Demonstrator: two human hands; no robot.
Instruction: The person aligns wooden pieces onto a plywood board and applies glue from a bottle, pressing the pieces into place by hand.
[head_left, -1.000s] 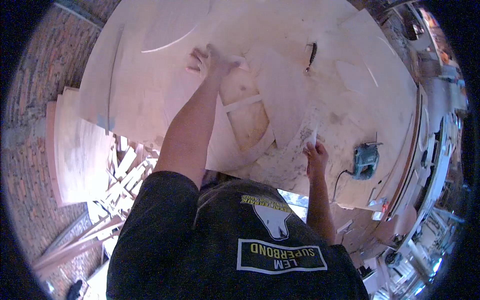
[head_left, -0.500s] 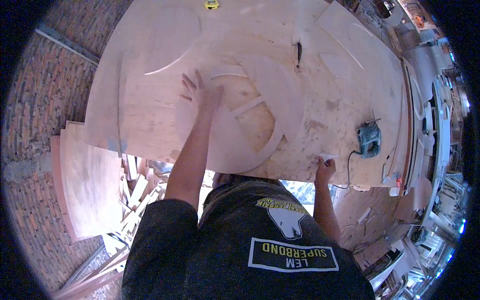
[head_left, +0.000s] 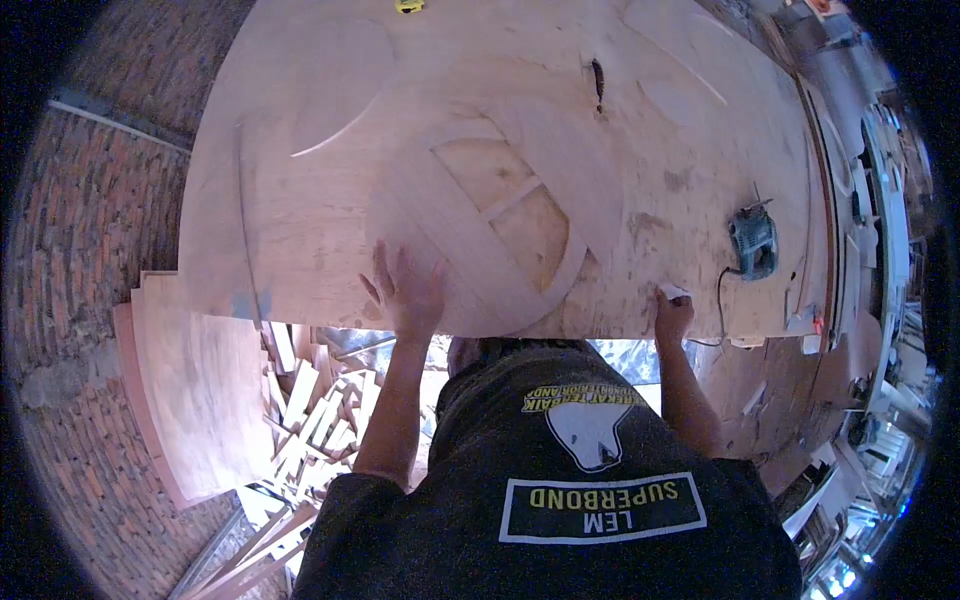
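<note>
My left hand (head_left: 408, 292) is open, fingers spread, lying flat at the near left edge of a round wooden panel (head_left: 420, 215). This panel has a cut-out crossed by a thin wooden bar (head_left: 512, 200), and bare plywood shows through it. At the table's near edge, to the right, my right hand (head_left: 675, 316) is closed on a small white piece (head_left: 675, 292), perhaps folded paper or sandpaper. Most of that piece is hidden by the fingers. A green jigsaw (head_left: 753, 243) rests on the plywood tabletop (head_left: 300, 240) farther right.
A yellow tape measure (head_left: 409, 6) lies at the far edge. Beyond the panel is a dark slender object (head_left: 598, 82). Curved wooden pieces (head_left: 345, 80) lie at far left. Offcuts (head_left: 325, 410) are heaped below the table, beside leaning boards (head_left: 205, 390) and a brick wall (head_left: 80, 300).
My left hand has slid across the round panel toward my body, from its upper left part to the near edge. My right hand still grips the white piece.
</note>
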